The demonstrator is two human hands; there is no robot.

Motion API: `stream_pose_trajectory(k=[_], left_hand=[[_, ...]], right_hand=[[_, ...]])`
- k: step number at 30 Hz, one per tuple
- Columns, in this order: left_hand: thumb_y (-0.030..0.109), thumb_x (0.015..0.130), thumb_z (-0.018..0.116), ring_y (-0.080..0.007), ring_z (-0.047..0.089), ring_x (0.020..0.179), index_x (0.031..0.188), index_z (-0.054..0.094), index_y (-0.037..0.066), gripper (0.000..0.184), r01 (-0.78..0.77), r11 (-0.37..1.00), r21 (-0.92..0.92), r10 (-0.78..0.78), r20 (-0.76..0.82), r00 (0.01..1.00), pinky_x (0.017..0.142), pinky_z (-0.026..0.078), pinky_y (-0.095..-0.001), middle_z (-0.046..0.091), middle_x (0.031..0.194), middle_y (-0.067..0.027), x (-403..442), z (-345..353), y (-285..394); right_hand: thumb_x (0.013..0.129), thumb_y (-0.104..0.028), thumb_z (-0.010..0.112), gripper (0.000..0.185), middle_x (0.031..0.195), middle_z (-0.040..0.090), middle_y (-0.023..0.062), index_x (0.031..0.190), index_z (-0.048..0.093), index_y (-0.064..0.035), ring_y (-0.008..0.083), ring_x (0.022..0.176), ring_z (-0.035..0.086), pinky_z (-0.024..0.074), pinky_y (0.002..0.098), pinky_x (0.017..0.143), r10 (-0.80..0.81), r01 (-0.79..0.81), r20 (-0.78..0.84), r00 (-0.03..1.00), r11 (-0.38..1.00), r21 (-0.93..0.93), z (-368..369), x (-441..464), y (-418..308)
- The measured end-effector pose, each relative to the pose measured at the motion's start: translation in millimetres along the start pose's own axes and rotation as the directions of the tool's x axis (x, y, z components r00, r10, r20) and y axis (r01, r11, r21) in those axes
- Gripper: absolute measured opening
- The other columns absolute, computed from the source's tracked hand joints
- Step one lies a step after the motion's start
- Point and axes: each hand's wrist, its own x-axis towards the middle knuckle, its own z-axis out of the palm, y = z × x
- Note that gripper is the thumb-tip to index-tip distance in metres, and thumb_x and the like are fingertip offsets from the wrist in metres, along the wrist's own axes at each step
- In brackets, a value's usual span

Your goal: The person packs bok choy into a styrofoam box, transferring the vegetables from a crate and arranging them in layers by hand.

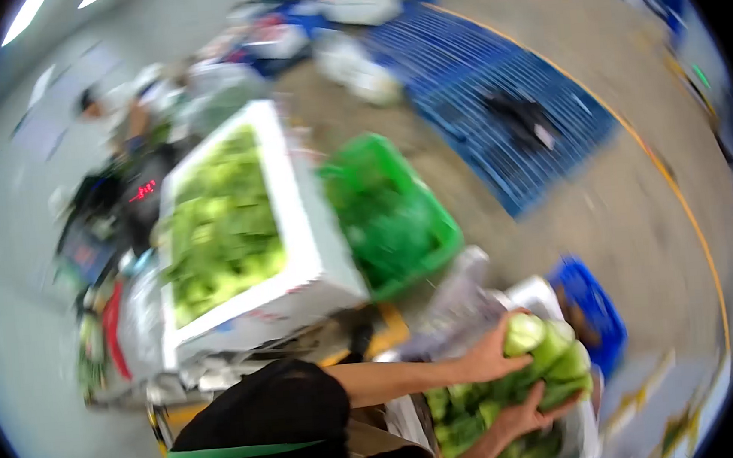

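Note:
My left hand [492, 353], the upper one in the head view, is closed around the upper side of a bunch of bok choy [552, 348] with pale rounded bases. From below, my right hand [523, 416] supports the same bunch, fingers spread beneath it. Both hands are over a white foam box [585, 431] holding more leafy greens [475, 410]. Motion blur hides the finer details of the leaves.
A large white foam box [322, 271] full of greens [224, 227] stands on the left. Beside it are a green crate [440, 232] and a scale's red display [144, 190]. A blue crate [611, 326] and blue pallet [468, 100] lie beyond. Another person [120, 106] is at upper left.

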Motion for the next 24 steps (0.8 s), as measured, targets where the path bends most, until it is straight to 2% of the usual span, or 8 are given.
stream_pose_trajectory(k=[3, 6, 8, 11, 13, 19, 22, 24], left_hand=[[0.013, 0.078, 0.071, -0.0312, 0.052, 0.119, 0.14, 0.027, 0.009, 0.077, -0.096, 0.993, 0.065, 0.106, -0.173, 0.979, 0.101, 0.04, -0.0394, 0.052, 0.124, -0.0193, 9.9, -100.0, 107.4], [0.009, 0.078, 0.073, -0.0232, 0.049, 0.119, 0.141, 0.025, 0.006, 0.079, -0.267, 0.944, 0.195, 0.323, -0.375, 0.869, 0.102, 0.039, -0.0344, 0.05, 0.125, -0.0146, -7.2, -203.1, 174.4], [0.008, 0.078, 0.074, -0.0215, 0.049, 0.117, 0.139, 0.027, 0.003, 0.077, -0.332, 0.927, 0.174, 0.371, -0.542, 0.754, 0.101, 0.04, -0.0326, 0.046, 0.126, -0.0137, -30.0, -274.4, 203.2], [0.012, 0.079, 0.074, -0.019, 0.053, 0.109, 0.137, 0.029, 0.003, 0.074, -0.209, 0.871, 0.445, 0.482, -0.689, 0.542, 0.093, 0.045, -0.0313, 0.053, 0.119, -0.011, -71.8, -382.2, 237.8], [0.017, 0.081, 0.073, -0.0183, 0.054, 0.107, 0.131, 0.034, 0.003, 0.066, -0.122, 0.911, 0.394, 0.406, -0.806, 0.432, 0.091, 0.045, -0.032, 0.055, 0.116, -0.0103, -97.9, -453.8, 249.1], [0.017, 0.079, 0.075, -0.0183, 0.054, 0.103, 0.128, 0.038, 0.002, 0.063, -0.051, 0.955, 0.292, 0.295, -0.927, 0.233, 0.089, 0.047, -0.0318, 0.055, 0.113, -0.0091, -151.3, -668.4, 212.5], [0.015, 0.078, 0.075, -0.0191, 0.052, 0.107, 0.133, 0.032, 0.001, 0.072, -0.079, 0.978, 0.195, 0.209, -0.942, 0.263, 0.091, 0.046, -0.0326, 0.052, 0.117, -0.0118, -159.5, -770.6, 151.8], [0.023, 0.076, 0.076, -0.0303, 0.049, 0.121, 0.144, 0.009, 0.0, 0.098, 0.14, 0.99, 0.011, -0.031, -0.955, 0.295, 0.101, 0.04, -0.0359, 0.046, 0.132, -0.0228, -162.1, -824.3, 93.6]], right_hand=[[0.084, 0.001, 0.062, 0.073, 0.146, 0.036, 0.0153, 0.148, 0.028, -0.0087, 0.0304, 0.127, 0.043, 0.0391, 0.0424, 0.104, 0.048, -0.108, 0.273, 0.961, 0.971, 0.211, 113.1, -21.4, -78.7], [0.086, -0.002, 0.062, 0.072, 0.147, 0.035, 0.0165, 0.148, 0.028, -0.0073, 0.03, 0.129, 0.041, 0.0362, 0.042, 0.106, -0.143, 0.053, 0.505, 0.851, 0.981, 0.187, 207.9, -62.0, -117.9], [0.087, -0.004, 0.062, 0.07, 0.148, 0.031, 0.0176, 0.148, 0.027, -0.0043, 0.0284, 0.133, 0.035, 0.0303, 0.0402, 0.109, -0.267, 0.124, 0.661, 0.701, 0.959, 0.256, 274.3, -103.7, -143.5], [0.086, 0.002, 0.06, 0.072, 0.149, 0.03, 0.017, 0.148, 0.025, -0.0041, 0.0283, 0.134, 0.034, 0.0271, 0.0385, 0.111, -0.398, 0.116, 0.787, 0.471, 0.913, 0.392, 372.9, -180.9, -168.7], [0.084, 0.004, 0.06, 0.075, 0.151, 0.028, 0.0167, 0.149, 0.023, -0.0049, 0.0288, 0.136, 0.031, 0.0257, 0.0394, 0.113, -0.346, -0.047, 0.868, 0.357, 0.921, 0.387, 429.6, -245.3, -184.7], [0.08, 0.001, 0.062, 0.08, 0.153, 0.027, 0.0174, 0.149, 0.023, -0.0078, 0.0289, 0.139, 0.028, 0.0233, 0.0366, 0.114, -0.311, -0.119, 0.942, 0.124, 0.938, 0.325, 586.3, -409.9, -144.2], [0.08, 0.0, 0.062, 0.082, 0.152, 0.028, 0.0174, 0.15, 0.02, -0.0086, 0.0318, 0.14, 0.028, 0.0222, 0.0395, 0.114, -0.266, -0.005, 0.964, 0.027, 0.964, 0.266, 641.6, -471.3, -90.3], [0.082, -0.002, 0.061, 0.082, 0.152, 0.027, 0.0205, 0.151, 0.018, -0.0097, 0.0361, 0.139, 0.028, 0.0244, 0.0424, 0.113, -0.075, 0.154, 0.99, -0.12, 0.984, 0.093, 665.1, -498.4, -46.1]])
